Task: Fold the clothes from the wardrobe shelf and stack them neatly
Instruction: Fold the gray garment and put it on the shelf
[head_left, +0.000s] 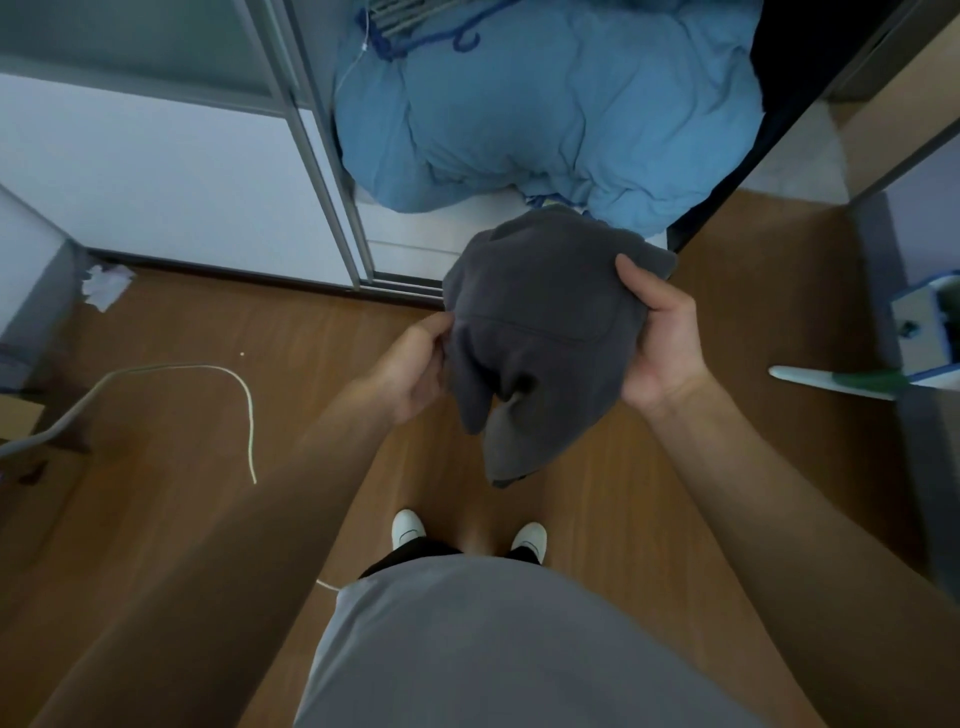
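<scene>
folding looks barely begun: my left hand (415, 364) and right hand (662, 353) grip the bunched grey garment (540, 322) between them (no stack visible), blue bedding (545, 114) just beyond my fingertips.

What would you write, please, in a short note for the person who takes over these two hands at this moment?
Left hand: pinches the left edge of the grey garment.
Right hand: grips its right side, thumb on top.
The garment is held in the air in front of the wardrobe shelf, bunched, with one part hanging down.
Blue bedding lies on that shelf.
Done: the garment is off the shelf. No folded stack is in view.
Left: fold it and stack it.
</scene>
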